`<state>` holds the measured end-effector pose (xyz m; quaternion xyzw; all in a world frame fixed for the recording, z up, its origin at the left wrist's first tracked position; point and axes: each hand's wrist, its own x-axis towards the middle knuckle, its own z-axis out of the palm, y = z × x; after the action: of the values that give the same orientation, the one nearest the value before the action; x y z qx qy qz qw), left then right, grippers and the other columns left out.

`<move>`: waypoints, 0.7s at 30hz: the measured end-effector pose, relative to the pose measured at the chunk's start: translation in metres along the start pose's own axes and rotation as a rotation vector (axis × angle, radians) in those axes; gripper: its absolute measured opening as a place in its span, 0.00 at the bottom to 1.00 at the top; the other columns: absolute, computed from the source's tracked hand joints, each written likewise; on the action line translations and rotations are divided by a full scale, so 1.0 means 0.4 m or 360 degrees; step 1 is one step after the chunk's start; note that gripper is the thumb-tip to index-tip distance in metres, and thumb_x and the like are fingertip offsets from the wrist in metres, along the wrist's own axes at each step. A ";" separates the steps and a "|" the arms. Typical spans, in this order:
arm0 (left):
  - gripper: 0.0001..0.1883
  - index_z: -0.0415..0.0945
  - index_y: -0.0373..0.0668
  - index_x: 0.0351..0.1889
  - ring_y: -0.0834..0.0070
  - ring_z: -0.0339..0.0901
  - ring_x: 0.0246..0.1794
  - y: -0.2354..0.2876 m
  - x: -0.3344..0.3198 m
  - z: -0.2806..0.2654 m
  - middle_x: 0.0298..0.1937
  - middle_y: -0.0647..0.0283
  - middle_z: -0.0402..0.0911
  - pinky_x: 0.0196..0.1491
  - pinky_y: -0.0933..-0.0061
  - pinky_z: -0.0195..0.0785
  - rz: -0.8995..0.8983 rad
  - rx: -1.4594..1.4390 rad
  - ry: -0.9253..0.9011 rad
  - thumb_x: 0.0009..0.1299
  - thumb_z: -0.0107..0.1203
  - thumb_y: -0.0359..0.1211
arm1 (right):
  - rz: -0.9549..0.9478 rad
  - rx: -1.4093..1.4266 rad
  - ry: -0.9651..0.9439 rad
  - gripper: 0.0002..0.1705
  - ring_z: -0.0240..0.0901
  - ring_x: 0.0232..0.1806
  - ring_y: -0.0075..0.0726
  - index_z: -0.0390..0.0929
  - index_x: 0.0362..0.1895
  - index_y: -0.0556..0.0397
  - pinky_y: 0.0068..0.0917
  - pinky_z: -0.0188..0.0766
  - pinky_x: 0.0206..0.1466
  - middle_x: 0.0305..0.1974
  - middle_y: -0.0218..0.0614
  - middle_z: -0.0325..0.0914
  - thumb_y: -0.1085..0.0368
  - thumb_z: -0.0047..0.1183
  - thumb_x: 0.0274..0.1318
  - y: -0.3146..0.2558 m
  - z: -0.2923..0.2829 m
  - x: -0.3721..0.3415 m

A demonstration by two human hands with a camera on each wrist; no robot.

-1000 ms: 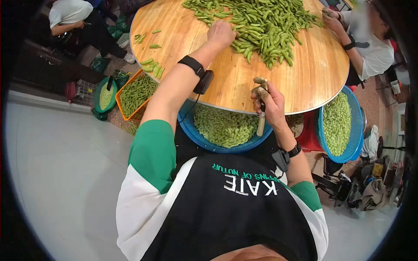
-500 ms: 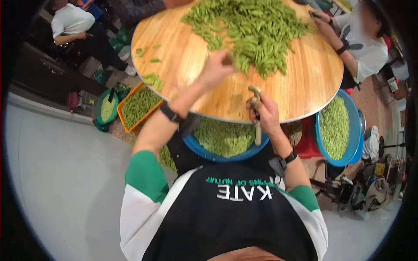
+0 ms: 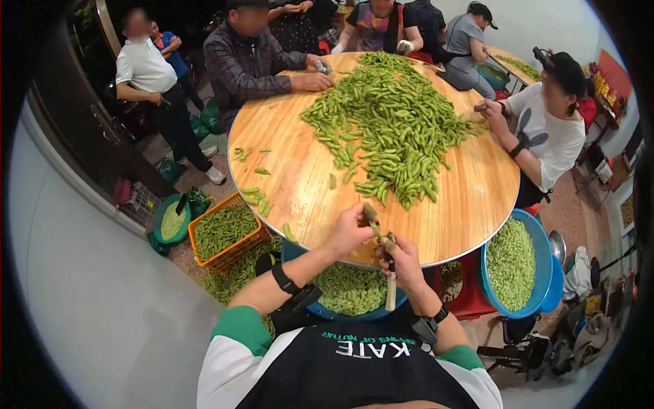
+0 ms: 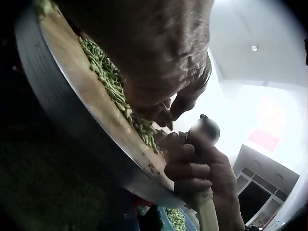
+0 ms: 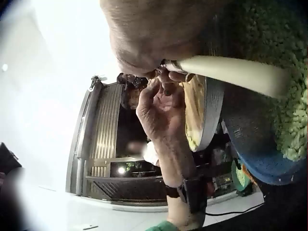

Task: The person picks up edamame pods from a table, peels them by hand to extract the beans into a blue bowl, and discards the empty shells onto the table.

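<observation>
1. Currently, the left hand [image 3: 351,232] and right hand [image 3: 403,260] nearly meet above the near edge of the table [image 3: 470,218].
2. The left hand's fingers are bent inward, thumb and fingertips closed in a pinch on what looks like a pod [image 3: 377,232]; most of it is hidden.
3. The right hand is curled firmly round a tool, its pale handle [image 3: 391,293] pointing back toward the body. Its working end is out of sight.
4. The step in hand seems to be opening the pod; I would steady it near one end, leaving the seam free for the right thumb.
5. Keep the tool's hidden end turned away from the left fingertips, as the hands work so close together.
6. Loose pods lie in a pile [image 3: 402,129] beyond the hands, within the left hand's likely reach.
7. Best to work over the beans [image 3: 351,290] in the tub [image 3: 294,251] below the edge, so that anything dropped lands there.
</observation>
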<state>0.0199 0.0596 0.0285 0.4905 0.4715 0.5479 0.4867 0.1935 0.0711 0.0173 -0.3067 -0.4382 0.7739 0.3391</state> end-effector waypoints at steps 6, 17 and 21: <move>0.11 0.69 0.37 0.38 0.84 0.72 0.29 -0.024 -0.021 0.017 0.31 0.69 0.72 0.30 0.81 0.67 0.0124 -0.0149 0.0010 0.59 0.55 0.20 | -0.0137 0.0089 0.0035 0.07 0.62 0.17 0.20 0.71 0.36 0.57 0.17 0.58 0.16 0.23 0.30 0.69 0.66 0.47 0.63 -0.005 0.017 -0.001; 0.08 0.77 0.36 0.37 0.85 0.71 0.26 0.021 -0.116 -0.017 0.27 0.68 0.77 0.28 0.80 0.64 0.0047 0.0686 -0.0112 0.62 0.58 0.29 | -0.0307 -0.0578 0.0005 0.04 0.63 0.17 0.18 0.71 0.36 0.57 0.18 0.58 0.18 0.22 0.29 0.71 0.69 0.49 0.60 -0.006 0.007 -0.005; 0.06 0.77 0.37 0.40 0.84 0.73 0.25 0.005 -0.118 -0.031 0.27 0.68 0.78 0.26 0.82 0.65 -0.0382 0.0132 -0.0254 0.68 0.54 0.27 | -0.0210 -0.0630 -0.0044 0.05 0.62 0.16 0.18 0.71 0.36 0.57 0.17 0.58 0.17 0.22 0.28 0.71 0.68 0.48 0.60 -0.004 0.000 0.003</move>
<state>0.0096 0.0118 0.0257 0.4923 0.5089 0.4250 0.5639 0.1931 0.0726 0.0186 -0.3274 -0.6053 0.6530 0.3162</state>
